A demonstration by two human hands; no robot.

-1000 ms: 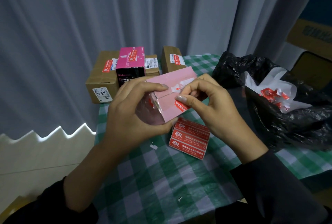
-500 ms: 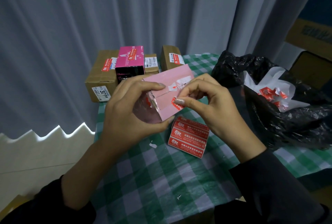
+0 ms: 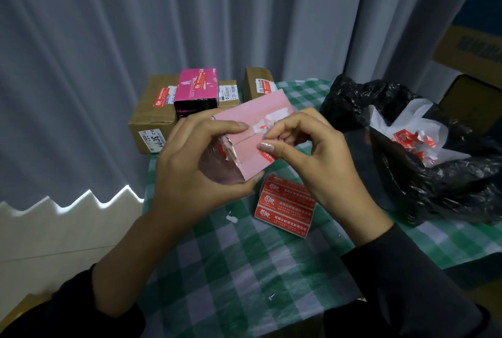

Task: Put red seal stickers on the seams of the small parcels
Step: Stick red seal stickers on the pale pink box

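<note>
desk (image 3: 244,269) carries sticker sheet (image 3: 285,207) | pink parcel (image 3: 252,112) held above desk, left hand (image 3: 195,164) fingers curled round it | right hand (image 3: 312,164) fingers (image 3: 267,146) pinch red seal sticker (image 3: 269,158) at seam | step: applying seal | next: probably smoothing it flat across seam

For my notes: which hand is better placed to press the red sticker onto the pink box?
Likely the right hand: its fingertips pinch the red sticker on the pink box; the left hand grips that box.

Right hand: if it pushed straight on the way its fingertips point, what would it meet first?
The pink box, at its seam; the right hand seems to touch it, though depth is unclear.
</note>
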